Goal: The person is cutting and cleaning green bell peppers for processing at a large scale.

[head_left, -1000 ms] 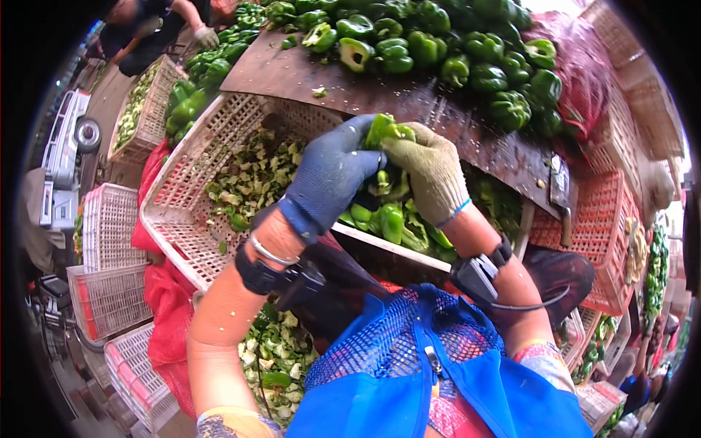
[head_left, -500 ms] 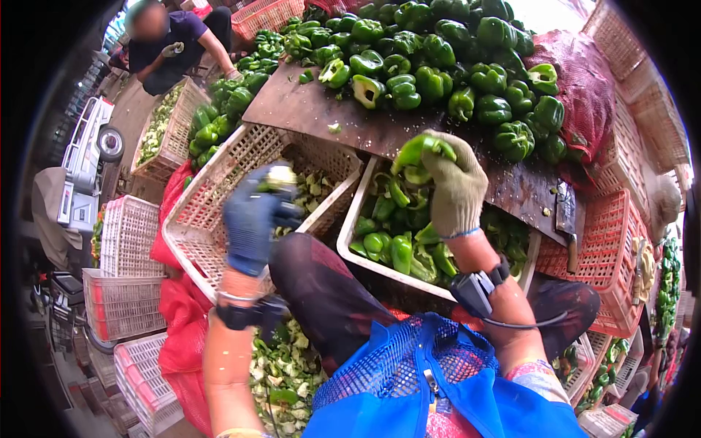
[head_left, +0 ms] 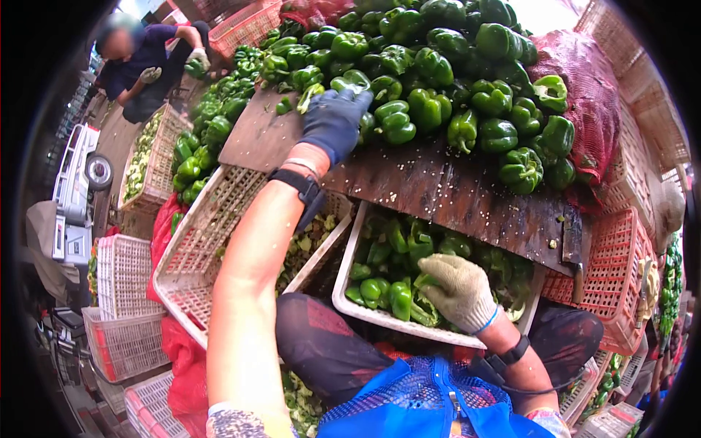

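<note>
My left hand (head_left: 334, 124), in a dark blue glove, reaches over a wooden board to the near edge of the pepper pile. Its fingers close over a cut green bell pepper (head_left: 351, 81), which they partly cover. Low over a white crate (head_left: 340, 281) of green pepper pieces (head_left: 400, 299), my right hand (head_left: 460, 290) wears a beige knit glove. Its fingers are loosely curved, the thumb apart from them, and I see nothing held. Whole green bell peppers (head_left: 431, 108) are heaped just beyond the left hand.
A pale crate (head_left: 191, 252) with pepper scraps tilts at left. The wooden board (head_left: 438, 182) carries scattered seeds, and a cleaver (head_left: 573, 248) lies at its right end. A red mesh sack (head_left: 584, 102) stands behind. Another person (head_left: 146, 66) handles peppers at upper left.
My left hand has moved up from the scrap crate to the pile, without the pale piece it carried. The right hand has dropped toward the white crate, and its pepper piece no longer shows.
</note>
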Tool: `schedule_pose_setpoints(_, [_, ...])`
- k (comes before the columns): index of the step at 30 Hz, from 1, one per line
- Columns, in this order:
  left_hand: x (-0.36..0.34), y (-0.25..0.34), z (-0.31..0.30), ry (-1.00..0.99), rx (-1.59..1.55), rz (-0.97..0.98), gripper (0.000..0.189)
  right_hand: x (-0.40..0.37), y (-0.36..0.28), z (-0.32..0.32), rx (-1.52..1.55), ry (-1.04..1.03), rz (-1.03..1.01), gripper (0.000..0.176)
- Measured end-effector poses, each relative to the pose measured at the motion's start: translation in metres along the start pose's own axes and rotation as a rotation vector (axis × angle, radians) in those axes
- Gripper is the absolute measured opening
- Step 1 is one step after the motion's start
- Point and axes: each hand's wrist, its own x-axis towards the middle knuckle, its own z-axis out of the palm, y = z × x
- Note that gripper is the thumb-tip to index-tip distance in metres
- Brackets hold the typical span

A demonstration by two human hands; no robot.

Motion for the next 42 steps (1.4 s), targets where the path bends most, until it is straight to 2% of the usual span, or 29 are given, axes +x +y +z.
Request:
schedule_pose_setpoints(3, [0.013,0.013,0.01,-0.469,0.118,-0.153,0.023,-0.008,0.004,-0.003,0.234,0.051,0.223,0.041])
schedule_pose_setpoints(4, [0.004,0.01,0.009,-0.315,0.017,-0.189,0.014,-0.01,0.005,-0.003,0.407,0.086,0.389,0.044])
schedule_pose_setpoints(5, [-0.005,0.009,0.003,-0.292,-0.117,-0.291,0.015,-0.007,0.006,-0.004,0.58,0.119,0.553,0.047])
schedule_pose_setpoints(6, [-0.016,0.009,-0.005,-0.265,-0.247,-0.393,0.015,-0.003,0.009,-0.003,0.794,0.163,0.617,0.055])
schedule_pose_setpoints(7, [-0.025,0.018,-0.02,-0.238,-0.38,-0.494,0.017,0.006,0.008,0.0,0.992,0.223,0.641,0.065])
schedule_pose_setpoints(8, [-0.04,0.033,-0.035,-0.226,-0.528,-0.579,0.02,0.014,0.01,0.002,1.046,0.22,0.61,0.072])
schedule_pose_setpoints(9, [-0.057,0.05,-0.044,-0.18,-0.702,-0.625,0.024,0.025,0.003,0.0,1.187,0.195,0.576,0.079])
schedule_pose_setpoints(10, [-0.068,0.07,-0.061,-0.198,-0.749,-0.612,0.023,0.033,-0.003,0.003,1.351,0.198,0.565,0.085])
schedule_pose_setpoints(11, [-0.078,0.091,-0.078,-0.216,-0.798,-0.597,0.023,0.04,-0.008,0.005,1.476,0.174,0.565,0.088])
schedule_pose_setpoints(12, [-0.089,0.112,-0.091,-0.213,-0.896,-0.662,0.024,0.044,-0.016,0.012,1.525,0.199,0.512,0.086])
schedule_pose_setpoints(13, [-0.098,0.133,-0.102,-0.204,-0.989,-0.726,0.024,0.045,-0.021,0.018,1.574,0.222,0.45,0.084])
schedule_pose_setpoints(15, [-0.115,0.159,-0.117,-0.159,-1.027,-0.709,0.031,0.035,-0.026,0.017,1.497,0.185,0.459,0.081])
schedule_pose_setpoints(17, [-0.126,0.165,-0.133,-0.102,-0.746,-0.53,0.036,0.023,-0.031,0.014,1.468,0.125,0.487,0.078])
schedule_pose_setpoints(19, [-0.125,0.161,-0.152,-0.083,-0.711,-0.416,0.04,0.01,-0.033,0.006,1.483,0.037,0.531,0.076])
schedule_pose_setpoints(20, [-0.129,0.162,-0.16,-0.077,-0.695,-0.361,0.042,0.006,-0.034,0.007,1.399,0.088,0.502,0.073])
schedule_pose_setpoints(23, [-0.141,0.173,-0.172,0.028,-0.643,-0.445,0.05,0.0,-0.042,0.001,1.408,0.255,0.416,0.07])
schedule_pose_setpoints(24, [-0.149,0.179,-0.167,0.059,-0.744,-0.568,0.046,-0.001,-0.046,0.0,1.459,0.309,0.387,0.07])
schedule_pose_setpoints(26, [-0.16,0.204,-0.161,-0.028,-1.199,-0.973,0.038,-0.003,-0.057,0.001,1.57,0.405,0.334,0.071])
schedule_pose_setpoints(27, [-0.161,0.216,-0.158,-0.07,-1.426,-1.179,0.033,-0.003,-0.061,0.005,1.522,0.41,0.31,0.072])
schedule_pose_setpoints(29, [-0.158,0.233,-0.153,0.013,-1.805,-1.219,0.03,-0.007,-0.07,0.014,1.425,0.413,0.273,0.073])
schedule_pose_setpoints(30, [-0.151,0.238,-0.164,0.052,-1.83,-1.216,0.03,-0.013,-0.079,0.011,1.227,0.396,0.255,0.075])
schedule_pose_setpoints(33, [-0.151,0.233,-0.174,-0.019,-1.674,-1.138,0.033,-0.027,-0.068,-0.012,1.022,0.182,0.25,0.079])
schedule_pose_setpoints(34, [-0.156,0.225,-0.162,0.067,-1.321,-0.878,0.037,-0.029,-0.072,-0.027,1.1,0.059,0.285,0.086])
schedule_pose_setpoints(35, [-0.166,0.222,-0.156,0.037,-0.955,-0.703,0.037,-0.031,-0.062,-0.038,0.927,-0.081,0.344,0.091])
schedule_pose_setpoints(37, [-0.158,0.224,-0.173,-0.043,-0.687,-0.442,0.035,-0.026,-0.074,-0.05,0.475,-0.275,0.222,0.095])
schedule_pose_setpoints(38, [-0.157,0.227,-0.175,-0.149,-0.59,-0.36,0.029,-0.027,-0.081,-0.052,0.365,-0.307,0.228,0.099])
schedule_pose_setpoints(39, [-0.156,0.226,-0.176,-0.16,-0.61,-0.328,0.03,-0.027,-0.079,-0.051,0.32,-0.317,0.209,0.1])
schedule_pose_setpoints(41, [-0.157,0.22,-0.177,-0.183,-0.646,-0.272,0.031,-0.034,-0.069,-0.037,0.456,-0.188,0.255,0.087])
schedule_pose_setpoints(42, [-0.157,0.219,-0.181,-0.132,-0.637,-0.271,0.046,-0.034,-0.064,-0.029,0.68,-0.159,0.361,0.082])
